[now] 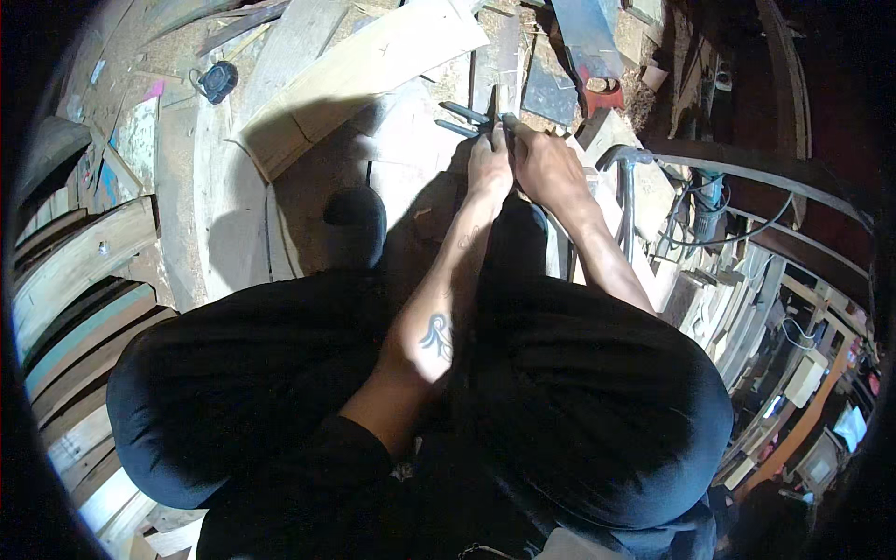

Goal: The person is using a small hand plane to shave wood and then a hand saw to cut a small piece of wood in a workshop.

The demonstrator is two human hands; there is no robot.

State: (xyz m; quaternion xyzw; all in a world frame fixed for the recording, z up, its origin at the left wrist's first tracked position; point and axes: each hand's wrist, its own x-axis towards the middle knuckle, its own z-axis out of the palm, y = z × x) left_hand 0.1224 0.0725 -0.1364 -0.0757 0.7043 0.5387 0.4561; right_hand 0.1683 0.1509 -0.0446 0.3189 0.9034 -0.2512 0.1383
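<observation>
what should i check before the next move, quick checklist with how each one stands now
1. Left hand and right hand well apart: not ok, they are close together, side by side.
2. What the fingers grip: cannot tell, shadow and the hands themselves obscure it.
3. Claw hammer clear of the hands: ok, it is to the right of the right hand, apart from it.
4. Handsaw clear of the fingers: ok, it lies beyond the right hand.
5. Loose wood out of the way: not ok, a wide plank lies ahead and to the left.
6. Corded power tool switched off: cannot tell.
</observation>
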